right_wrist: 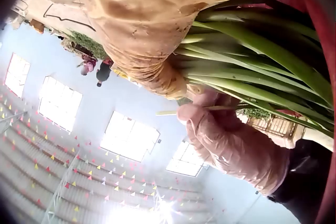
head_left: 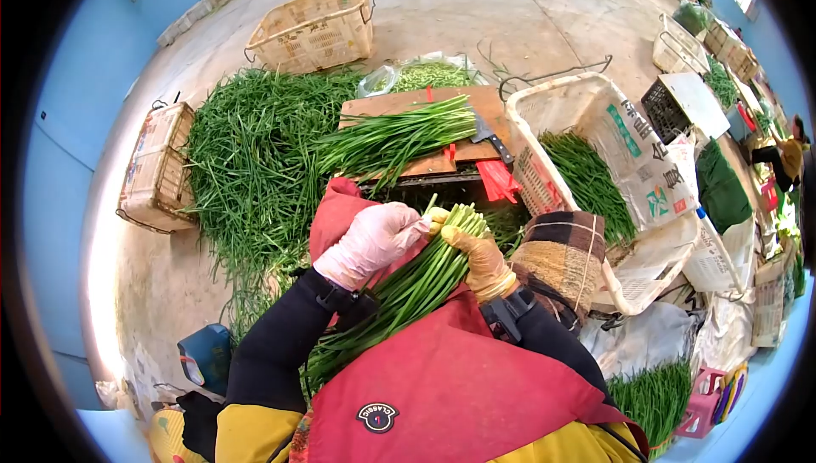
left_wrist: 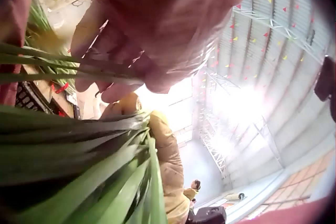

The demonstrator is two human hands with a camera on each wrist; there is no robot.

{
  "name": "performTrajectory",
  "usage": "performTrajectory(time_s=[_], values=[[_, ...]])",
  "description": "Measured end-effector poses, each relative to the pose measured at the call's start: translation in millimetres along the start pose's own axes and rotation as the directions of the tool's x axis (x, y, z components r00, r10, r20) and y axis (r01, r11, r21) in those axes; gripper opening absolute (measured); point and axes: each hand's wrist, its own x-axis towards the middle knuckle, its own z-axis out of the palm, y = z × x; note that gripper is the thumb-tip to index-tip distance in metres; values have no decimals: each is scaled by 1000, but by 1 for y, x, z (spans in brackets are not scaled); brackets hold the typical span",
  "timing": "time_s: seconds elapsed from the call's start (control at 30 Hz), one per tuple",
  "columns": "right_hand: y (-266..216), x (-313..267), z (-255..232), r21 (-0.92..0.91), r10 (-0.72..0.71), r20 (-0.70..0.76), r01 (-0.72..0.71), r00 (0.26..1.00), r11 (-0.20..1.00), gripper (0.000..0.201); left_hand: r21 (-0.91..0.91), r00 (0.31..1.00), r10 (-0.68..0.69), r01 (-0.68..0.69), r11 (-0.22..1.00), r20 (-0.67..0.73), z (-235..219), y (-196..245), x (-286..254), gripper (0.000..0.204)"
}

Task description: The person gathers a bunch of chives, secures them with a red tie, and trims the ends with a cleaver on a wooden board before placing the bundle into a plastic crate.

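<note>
A thick bunch of long green stalks (head_left: 425,276) lies slanted across the lap, pale ends up. The right hand (head_left: 480,261), in a yellowish glove, grips it near those ends. In a pale pink glove, the left hand (head_left: 374,246) pinches a few stalks beside the bunch; the left wrist view shows these thin stalks (left_wrist: 63,66) running into its fingers. From the right wrist, the left hand (right_wrist: 226,140) is seen close under the right hand (right_wrist: 142,29), one stalk end sticking out past its fingertips.
Ahead, a wooden board (head_left: 374,108) bears more stalks (head_left: 408,136) and a knife (head_left: 493,138), with red ties (head_left: 497,181) at its edge. A green heap (head_left: 263,157) lies left, a crate (head_left: 561,106) holding stalks right. Another crate (head_left: 314,30) stands beyond.
</note>
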Motion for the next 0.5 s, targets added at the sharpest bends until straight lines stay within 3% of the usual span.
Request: performTrajectory(time_s=[0.07, 0.17, 0.2, 0.27, 0.3, 0.33, 0.4, 0.47, 0.5], values=[[-4, -3, 6, -36, -20, -8, 19, 1000, 999, 42, 22, 999, 4, -5, 1000, 42, -3, 10, 9, 31], [-13, -6, 10, 66, 13, 64, -18, 998, 998, 45, -176, 918, -150, 227, 958, 367, 1, 4, 23, 34], [-13, -6, 8, 58, 11, 68, -15, 998, 998, 45, -179, 921, -145, 221, 959, 361, 14, -9, 24, 34], [-13, -6, 2, 39, 41, 114, -46, 993, 998, 47, -591, 955, 18, 169, 789, 296, 40, -27, 24, 41], [-18, -8, 6, 17, 39, 125, -42, 991, 999, 49, -493, 879, -138, 379, 783, 457, 35, -26, 22, 50], [-18, -10, 6, 24, 3, 122, -6, 993, 1000, 46, -391, 849, -218, 431, 813, 482, 32, -27, 19, 54], [-13, -10, -4, 127, -16, 50, 10, 999, 992, 42, -190, 733, -314, 515, 836, 604, -14, 19, 27, 41], [-15, -6, -6, 179, -32, 98, 14, 995, 984, 39, -535, 777, -283, 603, 592, 562, -15, -23, 32, 39], [-17, -6, -2, 153, 14, 89, -28, 996, 988, 39, -607, 869, -295, 489, 626, 396, -30, -2, 39, 37]])
